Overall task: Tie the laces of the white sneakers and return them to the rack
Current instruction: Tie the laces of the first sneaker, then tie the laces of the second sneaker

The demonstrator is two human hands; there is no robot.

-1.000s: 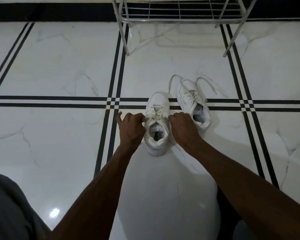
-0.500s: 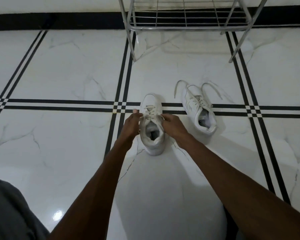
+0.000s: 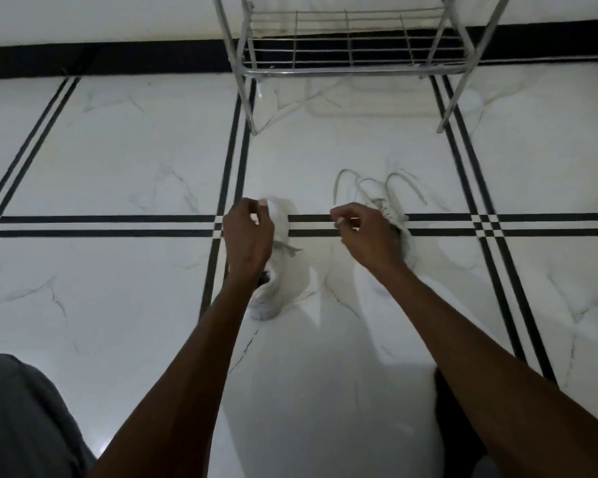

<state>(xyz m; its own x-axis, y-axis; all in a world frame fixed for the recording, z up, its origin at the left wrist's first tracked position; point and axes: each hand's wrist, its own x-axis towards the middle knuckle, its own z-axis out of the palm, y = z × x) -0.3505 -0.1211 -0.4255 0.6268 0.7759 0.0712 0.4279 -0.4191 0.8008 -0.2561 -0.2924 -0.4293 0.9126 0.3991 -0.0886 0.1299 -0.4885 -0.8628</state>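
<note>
Two white sneakers stand on the floor. The left sneaker (image 3: 285, 274) points away from me, and my left hand (image 3: 247, 234) hovers over its tongue with fingertips pinched. A short piece of its lace (image 3: 288, 249) shows beside that hand. My right hand (image 3: 365, 236) is raised to the right, fingers pinched too, and the lace in it is too thin to make out. It hides most of the right sneaker (image 3: 403, 224), whose loose laces (image 3: 346, 182) loop out over the tile. The metal wire rack (image 3: 353, 69) stands beyond the shoes, by the wall.
White marble floor tiles with black double stripes (image 3: 118, 225) run in a grid. The rack's legs (image 3: 247, 108) rest on the floor just past the sneakers. My grey-clothed knee (image 3: 18, 415) fills the lower left corner.
Both hands have lifted off the left sneaker's collar and drawn apart, the right one moving over the right sneaker. The view has shifted down, so the rack shows more.
</note>
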